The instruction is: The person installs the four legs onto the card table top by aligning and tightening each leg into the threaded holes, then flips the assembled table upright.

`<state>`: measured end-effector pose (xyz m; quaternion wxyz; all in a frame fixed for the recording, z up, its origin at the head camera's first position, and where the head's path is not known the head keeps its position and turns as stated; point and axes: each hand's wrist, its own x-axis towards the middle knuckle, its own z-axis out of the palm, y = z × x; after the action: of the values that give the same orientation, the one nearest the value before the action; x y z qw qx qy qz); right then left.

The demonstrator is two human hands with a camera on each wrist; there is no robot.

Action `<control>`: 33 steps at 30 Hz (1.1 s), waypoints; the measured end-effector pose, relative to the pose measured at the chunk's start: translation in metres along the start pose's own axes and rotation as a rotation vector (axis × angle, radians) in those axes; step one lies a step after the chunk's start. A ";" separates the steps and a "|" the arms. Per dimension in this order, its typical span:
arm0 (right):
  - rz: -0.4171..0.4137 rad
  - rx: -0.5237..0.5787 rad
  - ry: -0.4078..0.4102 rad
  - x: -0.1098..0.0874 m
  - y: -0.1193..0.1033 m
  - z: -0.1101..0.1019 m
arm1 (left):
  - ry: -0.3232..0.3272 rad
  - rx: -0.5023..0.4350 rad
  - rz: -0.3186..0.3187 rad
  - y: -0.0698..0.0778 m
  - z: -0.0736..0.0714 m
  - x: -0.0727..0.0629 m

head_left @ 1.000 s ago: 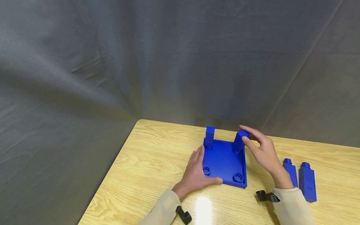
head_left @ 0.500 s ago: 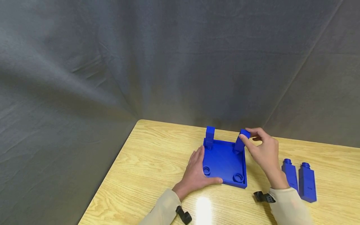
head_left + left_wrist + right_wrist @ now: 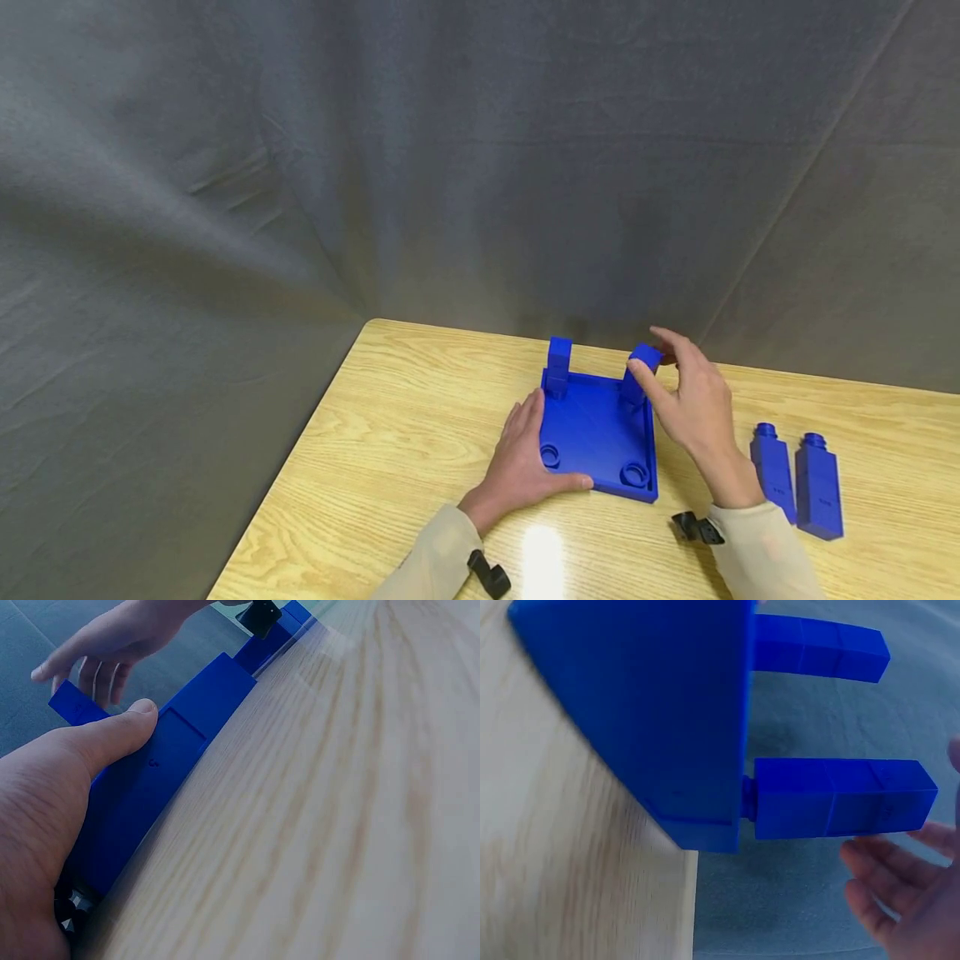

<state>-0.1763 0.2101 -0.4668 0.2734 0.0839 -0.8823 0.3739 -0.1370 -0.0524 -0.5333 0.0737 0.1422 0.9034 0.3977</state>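
Observation:
A square blue tray-like board (image 3: 596,425) with a raised rim lies on the table, with round threaded sockets at its near corners. My left hand (image 3: 516,468) spans its near left corner, fingers straight along the left side and thumb along the front edge. In the left wrist view the left thumb (image 3: 124,735) rests at the board's rim. One blue square leg (image 3: 558,363) stands upright at the far left corner. Another leg (image 3: 840,799) stands, slightly tilted, at the far right corner. My right hand (image 3: 693,404) is loosely spread around its top, thumb in front, fingers behind.
Two loose blue legs (image 3: 772,471) with threaded necks lie side by side on the wooden table (image 3: 360,467), right of the board. A grey curtain (image 3: 480,167) hangs behind and left of the table. Each wrist wears a strapped black camera (image 3: 489,575).
My right hand has pinched and turned the far right leg, then spread its fingers from it and shifted slightly left. My left hand and the board have stayed put.

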 end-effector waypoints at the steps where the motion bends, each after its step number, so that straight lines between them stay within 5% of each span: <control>1: -0.025 0.026 -0.022 0.000 0.000 0.000 | -0.001 -0.001 -0.002 0.000 0.000 0.000; 9: -0.180 0.190 -0.145 0.002 0.013 -0.009 | -0.005 -0.002 -0.001 0.000 0.000 0.000; 22: -0.058 0.143 -0.135 0.002 0.015 -0.013 | -0.004 0.003 -0.003 -0.002 0.001 0.000; 33: 0.016 0.066 0.004 0.002 0.013 -0.005 | -0.005 -0.004 0.000 -0.001 0.000 0.000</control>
<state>-0.1805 0.2231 -0.4706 0.2692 0.0850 -0.8696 0.4051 -0.1373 -0.0529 -0.5339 0.0761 0.1429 0.9025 0.3990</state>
